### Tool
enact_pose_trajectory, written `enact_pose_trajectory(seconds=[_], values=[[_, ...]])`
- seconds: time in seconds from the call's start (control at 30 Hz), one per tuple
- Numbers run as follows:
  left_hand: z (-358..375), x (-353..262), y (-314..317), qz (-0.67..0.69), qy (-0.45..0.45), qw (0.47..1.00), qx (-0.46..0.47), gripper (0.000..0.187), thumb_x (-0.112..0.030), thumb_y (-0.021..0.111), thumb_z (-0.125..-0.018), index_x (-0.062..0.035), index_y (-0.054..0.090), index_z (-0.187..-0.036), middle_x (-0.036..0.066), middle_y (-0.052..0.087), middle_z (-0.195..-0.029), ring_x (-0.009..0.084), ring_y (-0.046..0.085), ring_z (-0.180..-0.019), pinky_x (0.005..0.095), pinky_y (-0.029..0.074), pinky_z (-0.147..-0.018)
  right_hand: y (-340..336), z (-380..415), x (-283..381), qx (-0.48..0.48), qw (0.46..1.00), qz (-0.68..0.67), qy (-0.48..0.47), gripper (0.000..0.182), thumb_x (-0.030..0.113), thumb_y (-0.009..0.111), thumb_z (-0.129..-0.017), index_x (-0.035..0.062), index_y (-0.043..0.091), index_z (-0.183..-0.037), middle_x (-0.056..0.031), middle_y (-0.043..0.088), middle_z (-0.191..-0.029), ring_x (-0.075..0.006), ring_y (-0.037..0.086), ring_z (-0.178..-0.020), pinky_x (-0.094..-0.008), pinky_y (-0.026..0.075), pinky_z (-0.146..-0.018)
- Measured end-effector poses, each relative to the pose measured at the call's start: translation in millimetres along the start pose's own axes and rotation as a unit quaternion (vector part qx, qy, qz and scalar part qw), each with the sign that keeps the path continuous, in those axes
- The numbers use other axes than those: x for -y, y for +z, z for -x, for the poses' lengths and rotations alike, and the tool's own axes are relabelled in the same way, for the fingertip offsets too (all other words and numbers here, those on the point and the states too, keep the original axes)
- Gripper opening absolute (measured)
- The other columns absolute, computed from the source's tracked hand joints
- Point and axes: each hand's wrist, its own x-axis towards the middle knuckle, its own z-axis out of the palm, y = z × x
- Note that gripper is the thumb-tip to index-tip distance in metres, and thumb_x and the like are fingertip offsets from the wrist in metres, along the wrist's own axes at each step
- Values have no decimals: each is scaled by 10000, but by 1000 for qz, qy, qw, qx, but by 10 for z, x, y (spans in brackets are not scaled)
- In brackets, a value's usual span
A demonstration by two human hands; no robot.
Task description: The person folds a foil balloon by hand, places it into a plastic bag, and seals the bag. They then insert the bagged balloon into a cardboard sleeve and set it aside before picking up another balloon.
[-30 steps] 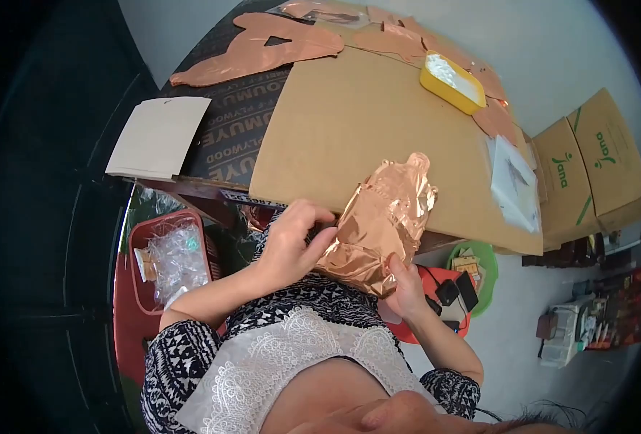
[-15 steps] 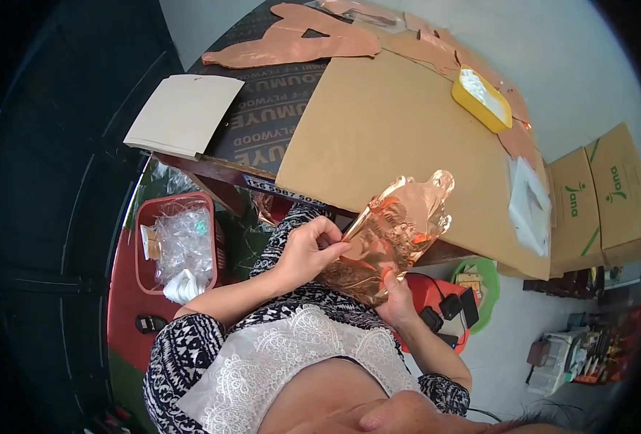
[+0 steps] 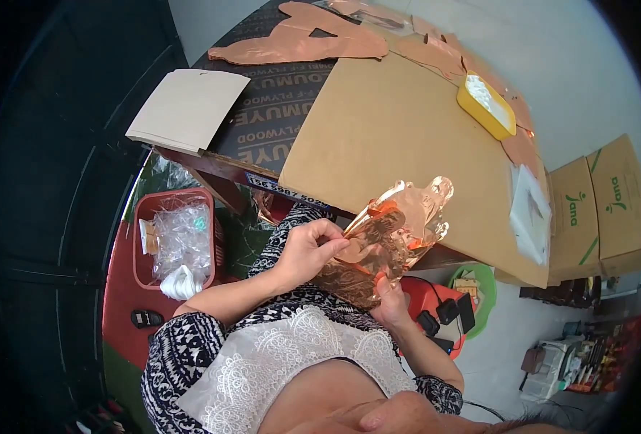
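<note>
A shiny copper-coloured foil piece (image 3: 407, 217) with a lobed outline is held up in front of my lap, over the table's near edge. My left hand (image 3: 310, 253) pinches its left edge between thumb and fingertips. On the lower right, my right hand (image 3: 389, 304) grips the foil with the thumb on top; its other fingers are hidden behind. The foil is creased and partly folded over. Beneath its far end lies a large brown cardboard sheet (image 3: 385, 116) on the table.
Copper-coloured cut-out (image 3: 299, 43), cream boards (image 3: 187, 108), yellow tub of white material (image 3: 487, 108) and white sheet (image 3: 530, 217) lie on the table. A red basket (image 3: 138, 246) of clear plastic stands left. Green basin (image 3: 485, 282) and cartons (image 3: 595, 202) are right.
The foil has tilted slightly, its far end dipping a little. My right hand has moved slightly left. The whole view has shifted a little; both hands keep their grip.
</note>
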Motion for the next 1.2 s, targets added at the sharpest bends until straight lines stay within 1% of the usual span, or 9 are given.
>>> enact_pose_trajectory(seconds=[0.13,0.23,0.33,0.43,0.57,0.77,0.87,1.03,1.2], values=[[-6,11,16,-16,34,999,-20,99,-74,720,-867,13,674,-857,31,667,-747,57,570,-657,235,484,-601,60,16,5,-12,1000,13,-12,365,312,693,-908,127,551,-1188,24,604,-1103,-167,576,-1101,-434,457,-1027],[5,20,16,-31,30,999,-28,91,-73,719,-867,6,680,-847,20,659,-745,54,558,-651,233,472,-593,-88,19,-104,27,999,29,-37,526,319,588,-976,43,434,-1396,-99,532,-1367,-240,526,-1243,-414,425,-1063],[1,21,27,-47,51,997,-37,90,-70,720,-865,3,672,-843,8,642,-735,46,551,-655,227,465,-593,-23,37,-78,17,998,34,-41,512,302,568,-989,42,418,-1404,-96,528,-1366,-236,529,-1236,-411,428,-1057],[35,-50,40,-43,18,998,-37,96,-63,719,-864,4,650,-856,-6,611,-713,39,541,-652,223,460,-587,-35,98,-84,-10,997,60,-37,501,282,548,-1001,29,403,-1407,-99,529,-1357,-230,534,-1225,-404,434,-1047],[11,-41,40,-14,10,999,-43,131,-37,707,-867,7,608,-941,-7,603,-729,35,545,-659,205,459,-597,17,91,-45,-11,997,66,-30,484,264,532,-1008,21,398,-1404,-104,537,-1339,-220,538,-1215,-392,441,-1036],[-53,-157,-72,85,-93,992,12,192,-7,682,-875,26,585,-1037,15,651,-815,44,580,-685,196,474,-628,-318,105,-234,-37,995,87,-8,453,294,552,-1001,21,473,-1354,-86,577,-1285,-191,558,-1175,-374,465,-988],[-128,-168,-157,134,-152,976,76,153,-62,660,-905,28,628,-1024,33,687,-877,59,605,-710,205,484,-654,-29,132,-118,-36,998,52,1,430,316,554,-1000,18,527,-1310,-74,606,-1237,-165,580,-1115,-346,481,-929],[-209,-95,-196,152,-115,975,117,84,-47,603,-943,25,643,-962,30,681,-844,54,607,-717,200,482,-636,220,168,174,-23,993,108,39,382,302,544,-1007,-7,596,-1226,-63,647,-1149,-122,602,-1012,-296,482,-869],[-210,-90,-186,172,-121,970,125,69,-44,603,-943,14,640,-939,27,677,-832,58,607,-701,203,480,-613,102,98,333,-53,980,191,1,319,264,567,-997,-16,653,-1122,-31,676,-1061,-71,597,-953,-257,481,-830]])
